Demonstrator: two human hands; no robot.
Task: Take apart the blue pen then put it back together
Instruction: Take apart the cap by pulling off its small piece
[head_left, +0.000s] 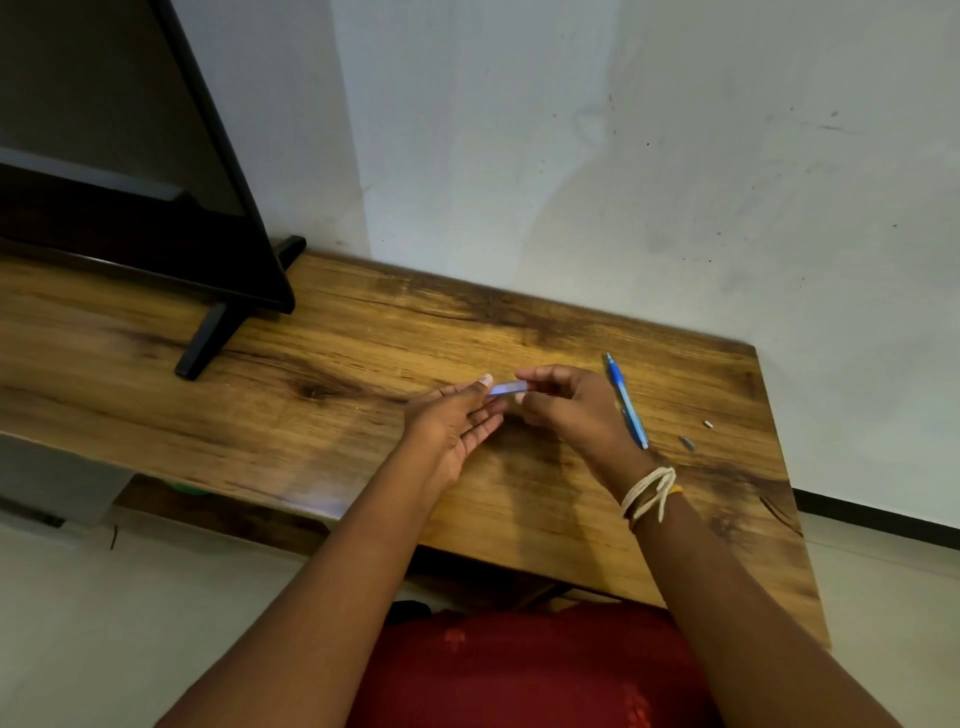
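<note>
Wide brown wood-grain tabletop (363, 332) against a pale wall, with a black flat screen on splayed feet (156, 208) standing well to the left of the hands; left hand (449, 426) and right hand (566, 410) meeting over the middle of the tabletop, a short pale-blue plastic barrel piece (508, 388) bridging them; left fingers (480, 387) loosely extended, thumb and forefinger pinching one end of that piece; right fingers (540, 375) curled shut round the other end. Just right of the right hand, flat on the tabletop, a long blue pen section with a darker grip (627, 401); farther right again, a tiny grey part (687, 443) and a tiny white part (708, 424), each lying apart. Judging by the scattered parts, dismantling looks done or nearly so; reassembly of every piece seemingly not yet done; hard to tell whether the held piece is being pulled apart or pushed together.
</note>
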